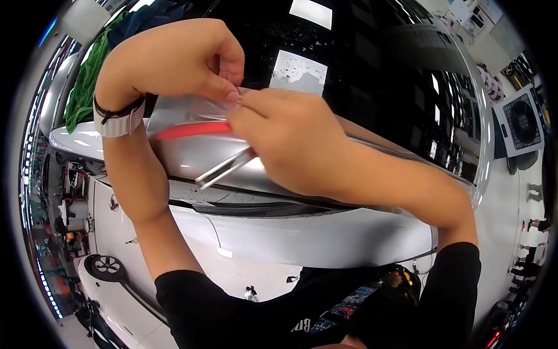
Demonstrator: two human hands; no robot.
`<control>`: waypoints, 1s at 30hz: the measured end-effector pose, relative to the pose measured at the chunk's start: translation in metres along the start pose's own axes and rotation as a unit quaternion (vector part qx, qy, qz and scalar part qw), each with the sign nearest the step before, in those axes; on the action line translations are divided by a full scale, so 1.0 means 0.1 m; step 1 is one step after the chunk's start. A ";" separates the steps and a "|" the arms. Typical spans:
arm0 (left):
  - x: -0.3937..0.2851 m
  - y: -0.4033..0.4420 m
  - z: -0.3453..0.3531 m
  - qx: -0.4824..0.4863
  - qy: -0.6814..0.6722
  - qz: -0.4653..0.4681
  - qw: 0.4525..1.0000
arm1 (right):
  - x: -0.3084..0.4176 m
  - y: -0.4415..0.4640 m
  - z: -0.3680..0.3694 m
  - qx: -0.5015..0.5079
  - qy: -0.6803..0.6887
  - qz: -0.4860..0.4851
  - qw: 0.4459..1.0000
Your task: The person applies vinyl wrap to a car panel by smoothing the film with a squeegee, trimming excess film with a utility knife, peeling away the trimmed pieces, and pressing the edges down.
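My left hand (200,67), with a pale watch (121,123) on its wrist, bends over the silver car panel (186,152). Its thumb and fingers are closed in a pinch on the edge of a clear film (200,110), partly hidden by the fingers. My right hand (290,134) is closed right beside it, fingertips meeting the left thumb. From the right fist stick out a flat red scraper (195,130) and a slim silvery tool (225,167) with two parallel prongs; their other ends are hidden in the palm.
A glossy black car roof (372,75) with water drops lies beyond the hands. Green cloth (93,81) and dark blue cloth (148,20) rest at the upper left. A white car (116,296) stands lower left, and a floor fan (519,121) at right.
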State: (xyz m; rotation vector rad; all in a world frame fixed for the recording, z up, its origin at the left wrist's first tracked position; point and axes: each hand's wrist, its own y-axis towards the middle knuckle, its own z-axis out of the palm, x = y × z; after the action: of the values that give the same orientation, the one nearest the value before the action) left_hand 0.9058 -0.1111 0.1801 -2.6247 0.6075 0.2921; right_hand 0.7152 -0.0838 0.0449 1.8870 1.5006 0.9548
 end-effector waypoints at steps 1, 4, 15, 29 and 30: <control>0.02 -0.02 -0.03 -0.001 0.000 -0.003 1.000 | -0.02 -0.07 -0.09 -0.007 0.005 0.013 1.000; 0.12 -0.14 -0.06 0.009 0.021 -0.057 0.998 | -0.08 -0.41 -0.57 0.001 0.001 0.052 0.999; 0.41 -0.33 0.08 -0.056 0.032 0.068 0.996 | -0.07 -0.21 -0.28 -0.003 0.020 0.007 1.000; 0.44 -0.43 -0.08 -0.009 -0.042 0.017 0.999 | 0.09 0.35 0.10 0.070 -0.031 -0.008 0.997; 0.47 -0.45 -0.09 -0.012 -0.043 0.013 0.999 | 0.11 0.37 0.11 0.085 -0.053 -0.003 0.995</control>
State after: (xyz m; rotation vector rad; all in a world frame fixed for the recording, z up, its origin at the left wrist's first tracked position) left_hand 0.9689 -0.0959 0.1905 -2.6146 0.6124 0.4193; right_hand 0.7472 -0.0819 0.0693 2.0177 1.5651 0.7314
